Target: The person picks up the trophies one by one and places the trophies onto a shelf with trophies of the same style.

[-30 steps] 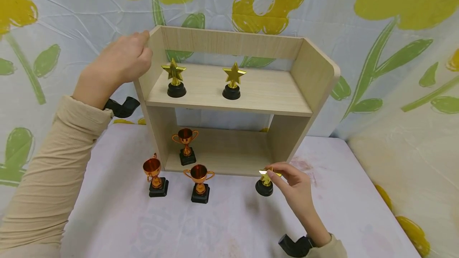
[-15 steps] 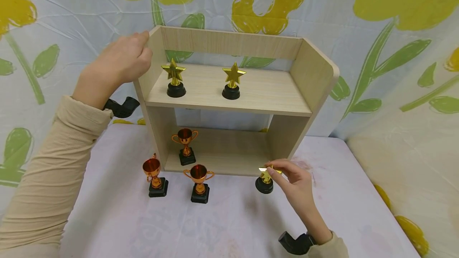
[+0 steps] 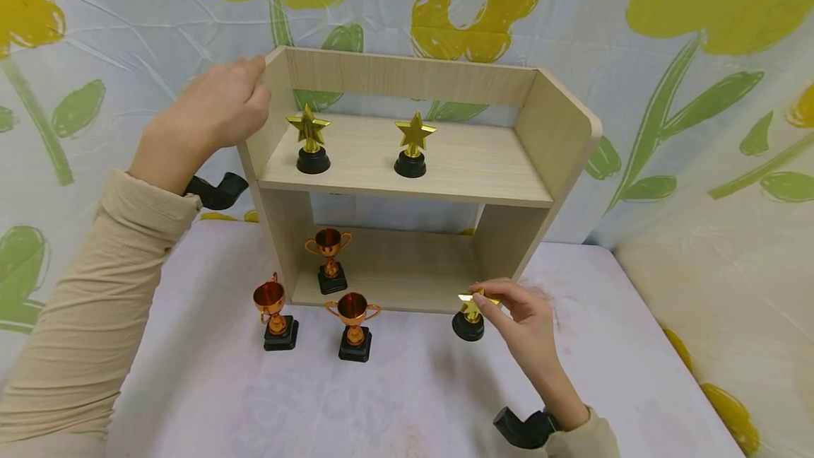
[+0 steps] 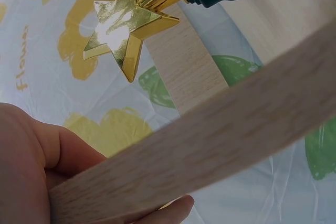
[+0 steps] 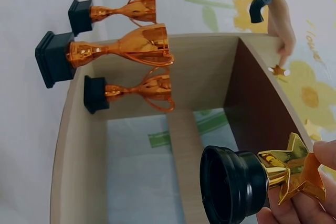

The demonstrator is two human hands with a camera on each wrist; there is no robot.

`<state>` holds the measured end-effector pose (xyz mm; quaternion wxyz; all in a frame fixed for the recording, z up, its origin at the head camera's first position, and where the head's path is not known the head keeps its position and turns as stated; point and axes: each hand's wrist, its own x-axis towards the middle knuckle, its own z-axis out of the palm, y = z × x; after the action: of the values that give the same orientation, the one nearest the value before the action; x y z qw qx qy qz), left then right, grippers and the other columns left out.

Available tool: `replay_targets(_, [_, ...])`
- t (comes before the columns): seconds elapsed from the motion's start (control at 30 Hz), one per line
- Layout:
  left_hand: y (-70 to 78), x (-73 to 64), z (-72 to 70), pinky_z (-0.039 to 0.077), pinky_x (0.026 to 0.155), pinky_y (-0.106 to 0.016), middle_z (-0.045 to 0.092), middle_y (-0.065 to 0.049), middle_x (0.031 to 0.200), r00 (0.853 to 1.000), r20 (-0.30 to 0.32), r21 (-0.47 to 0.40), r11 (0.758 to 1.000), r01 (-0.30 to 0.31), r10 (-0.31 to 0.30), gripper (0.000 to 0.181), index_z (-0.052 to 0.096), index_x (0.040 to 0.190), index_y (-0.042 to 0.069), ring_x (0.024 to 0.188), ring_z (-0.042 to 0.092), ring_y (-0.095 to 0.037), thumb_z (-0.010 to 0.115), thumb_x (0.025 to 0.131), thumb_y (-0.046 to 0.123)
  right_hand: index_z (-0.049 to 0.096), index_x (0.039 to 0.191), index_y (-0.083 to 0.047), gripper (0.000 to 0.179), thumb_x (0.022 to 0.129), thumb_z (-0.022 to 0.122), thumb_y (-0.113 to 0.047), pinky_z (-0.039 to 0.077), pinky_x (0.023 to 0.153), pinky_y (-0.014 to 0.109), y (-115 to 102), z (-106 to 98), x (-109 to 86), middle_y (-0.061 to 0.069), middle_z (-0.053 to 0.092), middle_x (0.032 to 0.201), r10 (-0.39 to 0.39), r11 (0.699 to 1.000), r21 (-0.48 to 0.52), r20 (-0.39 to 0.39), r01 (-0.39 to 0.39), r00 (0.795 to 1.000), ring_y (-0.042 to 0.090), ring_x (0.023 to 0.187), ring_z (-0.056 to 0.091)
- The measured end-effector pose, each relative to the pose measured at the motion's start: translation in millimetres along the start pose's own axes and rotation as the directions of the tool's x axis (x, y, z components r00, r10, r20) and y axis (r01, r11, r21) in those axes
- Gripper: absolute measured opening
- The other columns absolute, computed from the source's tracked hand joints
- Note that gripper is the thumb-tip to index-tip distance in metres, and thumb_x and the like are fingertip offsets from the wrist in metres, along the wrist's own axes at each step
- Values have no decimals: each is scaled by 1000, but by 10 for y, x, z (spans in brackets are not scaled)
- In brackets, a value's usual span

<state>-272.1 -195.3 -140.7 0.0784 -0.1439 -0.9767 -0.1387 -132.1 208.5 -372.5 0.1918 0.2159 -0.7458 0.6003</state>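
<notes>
Left arm (image 3: pixel 79 331) out forward, left hand (image 3: pixel 210 104) raised, back of it showing in head view, gripping. Right hand (image 3: pixel 523 324) lower, thumb (image 3: pixel 494 315) and fingertips (image 3: pixel 499 288) pinching, right wrist (image 3: pixel 562 397) nearer camera.

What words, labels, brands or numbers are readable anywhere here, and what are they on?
"flower": yellow lettering on the wrinkled, pale-blue flowered backdrop, sideways in the left wrist view.
Right wrist view: small yellow lettering on the backdrop, probably the same word, but blurred.
Faint marks on the pale lilac tablecloth: too blurred to call letters.
Gold star-shaped trophies with black round bases, copper-coloured cup trophies with black square bases: no lettering shows.
</notes>
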Motion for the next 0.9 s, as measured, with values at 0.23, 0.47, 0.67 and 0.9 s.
replay_targets(0.23, [-9, 5, 1, 11, 120, -57, 11, -28, 160, 1000, 0, -7, 1000, -9, 9, 62, 7, 157, -3, 148, 10, -44, 15, 100, 20, 71, 100, 7, 16, 86, 67, 13, 53, 89, 21, -30, -5, 43, 12, 71, 98, -11, 1000, -3, 13, 11, 1000, 16, 95, 65])
replay_targets(0.47, [-6, 7, -2, 13, 119, -57, 13, -27, 161, 1000, -3, -4, 1000, -12, 12, 62, 8, 157, -3, 147, 12, -45, 15, 100, 20, 70, 99, 9, 14, 85, 67, 13, 53, 88, 21, -69, 15, 78, 9, 71, 97, -18, 1000, -5, 4, 18, 1000, 15, 93, 65])
replay_targets(0.67, [-14, 4, 5, 13, 119, -57, 12, -27, 161, 1000, 1, -9, 1000, -12, 12, 62, 7, 157, -3, 147, 11, -45, 15, 100, 20, 70, 98, 9, 14, 85, 67, 14, 53, 87, 20, -98, 27, 103, 9, 71, 96, -31, 1000, -5, -3, 31, 1000, 14, 91, 65])
replay_targets(0.9, [-20, 7, 1, 12, 120, -56, 11, -27, 160, 1000, -7, -14, 1000, -17, 17, 62, 8, 157, -3, 147, 11, -45, 15, 100, 20, 71, 99, 9, 15, 85, 67, 14, 53, 87, 21, -121, 33, 132, 11, 71, 96, -33, 999, 7, 7, 33, 999, 15, 91, 66])
